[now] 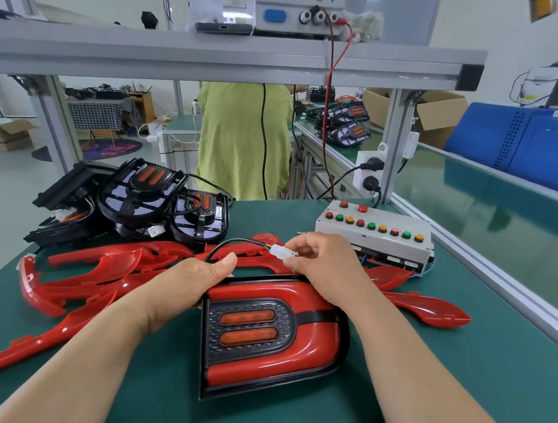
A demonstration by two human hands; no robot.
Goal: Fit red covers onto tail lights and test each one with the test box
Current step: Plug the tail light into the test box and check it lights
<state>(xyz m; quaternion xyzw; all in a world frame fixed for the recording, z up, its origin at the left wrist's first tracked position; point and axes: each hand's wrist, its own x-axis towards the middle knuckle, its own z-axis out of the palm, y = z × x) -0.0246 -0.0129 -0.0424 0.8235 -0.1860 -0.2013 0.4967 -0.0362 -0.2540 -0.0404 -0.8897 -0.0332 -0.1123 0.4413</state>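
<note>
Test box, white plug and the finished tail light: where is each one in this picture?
Test box (397,220), head view: bare grey top above the long button row.
White plug (278,251), head view: middle of its body.
Tail light (271,365), head view: lower red cover.

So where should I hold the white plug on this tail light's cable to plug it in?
Pinch the white plug by its body, coming from the right as the right hand does now. The wires leave its left end, so a grip on the body probably spares them any pull.
</note>
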